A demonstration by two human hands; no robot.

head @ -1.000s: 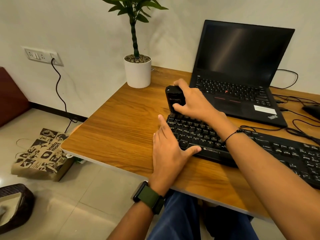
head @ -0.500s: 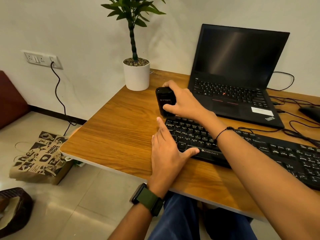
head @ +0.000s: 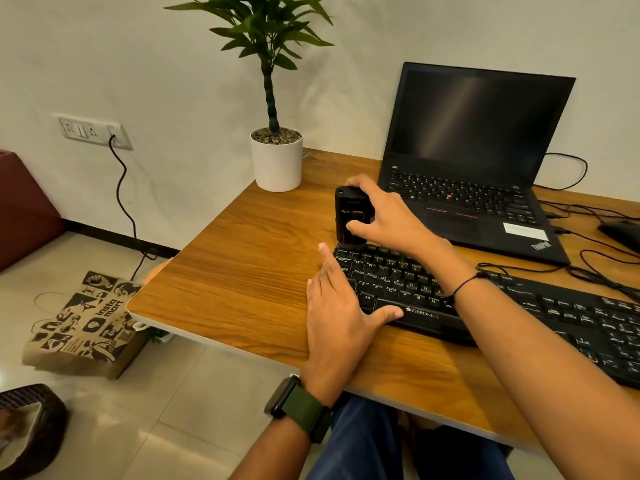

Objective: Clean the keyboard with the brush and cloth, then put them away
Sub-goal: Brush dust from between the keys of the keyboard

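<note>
The right hand (head: pixel 384 216) is near the middle of the frame. Its fingers and thumb curl round a black brush (head: pixel 350 216) and hold it standing up. The bottom of the brush, where the bristles seem to be, touches the far left corner of the black Zebronics keyboard (head: pixel 519 306). The left hand (head: pixel 341 320) lies flat just below, fingers straight and close together, thumb spread out. Its palm rests on the wooden desk (head: pixel 242 265), and its thumb touches the front edge of the keyboard, as if to keep it from sliding.

The keyboard runs from the middle of the frame down to the lower right. I cannot see any cloth.

The brush looks small, hard and light. One hand can hold it easily. Its sides look smooth, so it might slip; holding it round the middle, like now, seems best. The bristles look short, and I cannot tell if they are soft. The keys could pop off if pushed too hard, so gentle strokes seem wise.

Behind the keyboard, in the upper right, stands an open ThinkPad laptop (head: pixel 478 161) with a dark screen. A potted plant (head: pixel 276 157) sits at the top middle.
</note>
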